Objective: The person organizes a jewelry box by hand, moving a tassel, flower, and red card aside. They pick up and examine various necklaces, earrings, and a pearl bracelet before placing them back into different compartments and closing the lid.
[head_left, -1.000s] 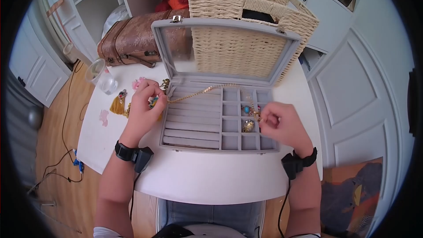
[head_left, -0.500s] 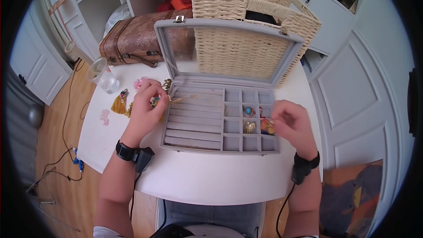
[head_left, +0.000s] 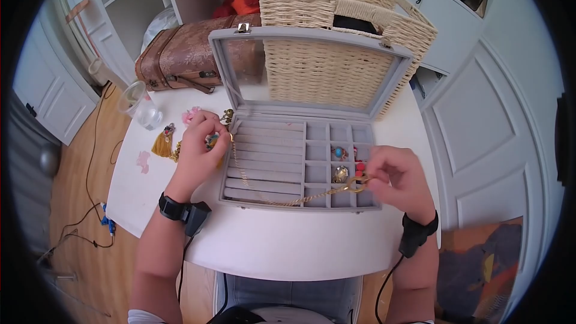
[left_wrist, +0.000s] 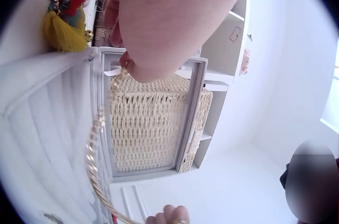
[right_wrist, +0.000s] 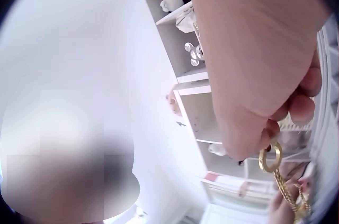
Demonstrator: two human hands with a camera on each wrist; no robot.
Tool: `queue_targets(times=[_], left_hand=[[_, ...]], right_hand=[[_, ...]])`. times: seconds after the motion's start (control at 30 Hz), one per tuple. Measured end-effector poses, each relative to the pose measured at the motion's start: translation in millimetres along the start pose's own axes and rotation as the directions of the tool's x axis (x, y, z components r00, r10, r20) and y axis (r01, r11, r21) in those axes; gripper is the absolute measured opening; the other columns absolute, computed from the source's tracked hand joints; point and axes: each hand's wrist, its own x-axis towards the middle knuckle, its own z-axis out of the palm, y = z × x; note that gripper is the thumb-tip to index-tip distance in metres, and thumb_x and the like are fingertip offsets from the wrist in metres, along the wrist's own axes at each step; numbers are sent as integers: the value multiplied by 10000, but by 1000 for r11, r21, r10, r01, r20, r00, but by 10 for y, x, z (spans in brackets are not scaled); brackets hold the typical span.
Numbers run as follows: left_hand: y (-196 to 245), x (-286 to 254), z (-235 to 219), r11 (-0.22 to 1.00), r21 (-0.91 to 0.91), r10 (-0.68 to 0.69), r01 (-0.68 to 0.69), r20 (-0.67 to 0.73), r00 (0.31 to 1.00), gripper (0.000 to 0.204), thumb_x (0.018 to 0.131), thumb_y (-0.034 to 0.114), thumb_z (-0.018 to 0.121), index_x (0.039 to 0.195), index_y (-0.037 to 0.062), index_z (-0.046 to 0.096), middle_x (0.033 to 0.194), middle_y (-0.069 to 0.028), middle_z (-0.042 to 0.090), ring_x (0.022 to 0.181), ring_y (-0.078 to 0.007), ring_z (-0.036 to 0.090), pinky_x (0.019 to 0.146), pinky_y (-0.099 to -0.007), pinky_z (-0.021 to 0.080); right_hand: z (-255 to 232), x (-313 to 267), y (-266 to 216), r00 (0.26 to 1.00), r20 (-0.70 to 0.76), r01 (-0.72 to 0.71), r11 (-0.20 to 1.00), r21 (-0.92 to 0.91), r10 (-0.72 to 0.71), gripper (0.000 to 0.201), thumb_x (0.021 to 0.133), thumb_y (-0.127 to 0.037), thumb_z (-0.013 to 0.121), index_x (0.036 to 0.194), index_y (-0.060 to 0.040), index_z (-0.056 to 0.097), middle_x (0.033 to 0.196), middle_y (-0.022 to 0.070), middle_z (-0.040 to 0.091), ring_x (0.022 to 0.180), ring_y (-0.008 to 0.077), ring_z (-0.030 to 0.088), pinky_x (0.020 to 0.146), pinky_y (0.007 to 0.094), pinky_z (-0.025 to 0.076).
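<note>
A gold chain (head_left: 288, 203) sags between the two hands across the grey jewellery box (head_left: 264, 156). My left hand (head_left: 201, 144) pinches one end at the box's left edge. The other end, with a gold ring clasp (right_wrist: 270, 157), is pinched by my right hand (head_left: 399, 177) over the box's right compartments. Seen in the left wrist view, the chain (left_wrist: 94, 174) curves down from the left fingertips. A turquoise-beaded piece (head_left: 340, 152), a gold ornament (head_left: 341, 174) and red pieces (head_left: 360, 167) lie in compartments. Beside the left hand is a yellow tassel (head_left: 162, 144).
The box's clear lid (head_left: 312, 75) stands raised, with a woven basket (head_left: 354, 12) behind it. A brown case (head_left: 180, 54) sits at the back left. Clear cups (head_left: 148, 115) and pink pieces (head_left: 143, 162) are on the white table (head_left: 288, 252).
The chain, stretched across the box a second ago, now hangs in a low curve towards the front edge. My right hand has moved right and slightly down; my left hand has barely moved.
</note>
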Motion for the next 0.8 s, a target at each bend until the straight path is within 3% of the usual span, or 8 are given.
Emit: queue_targets(times=[0.1,0.2,0.3,0.43,0.53,0.63,0.7,0.8], left_hand=[[31,0,-3,1000,-16,-22,22,-7,1000,101,954,40,704,913,5,619,1043,-71,574,1034,-232,555,1047,-367,425],[38,7,2,1000,-7,-20,19,-12,1000,102,950,38,705,913,6,614,1043,-70,573,1033,-232,555,1056,-377,420],[27,-3,4,999,-42,-28,28,-10,1000,100,948,40,702,910,11,614,1024,-65,571,1032,-231,555,1061,-391,409],[60,11,-8,1000,-13,-23,23,-22,999,110,945,41,699,901,14,602,1012,-63,566,1025,-230,555,1123,-392,386],[-8,14,-9,999,-27,-35,34,-45,998,125,946,40,693,888,16,585,1005,-64,558,1016,-231,553,1213,-405,329],[-19,-14,-39,997,76,33,-34,13,999,95,941,54,717,942,-18,655,1073,-100,605,962,-221,582,870,-329,492],[5,9,-21,999,43,26,-26,0,1000,89,941,50,710,936,-18,652,1071,-100,604,964,-225,584,876,-327,490],[-62,6,-8,1000,14,14,-14,-21,1000,88,939,48,709,934,-17,649,1065,-102,601,974,-230,589,882,-325,490]], right_hand=[[-27,17,180,981,-167,-120,982,-145,96,115,863,20,742,886,-37,645,701,-46,480,651,73,446,617,258,411],[1,29,148,993,-26,-115,909,-401,114,103,878,20,738,898,-27,649,701,-54,494,655,70,451,622,252,419],[8,-3,-15,999,-13,-30,999,-31,30,114,870,9,742,873,-34,636,671,-35,474,642,84,445,610,266,417],[-13,27,171,974,-190,-158,969,-191,121,123,856,9,747,862,-40,634,669,-26,480,636,93,452,604,279,418],[22,33,55,999,46,-8,940,-342,26,106,876,0,749,876,-42,652,676,-47,500,652,69,450,613,264,406],[37,1,26,989,-147,-14,997,77,25,139,846,0,761,856,-49,631,660,-24,471,631,84,442,595,274,390],[-4,19,102,979,-189,-78,997,11,79,142,835,2,763,850,-48,631,692,-11,491,640,96,446,608,277,395],[5,16,56,977,89,-148,919,-365,192,90,864,0,742,873,-31,658,776,-11,560,679,92,439,648,270,412]])
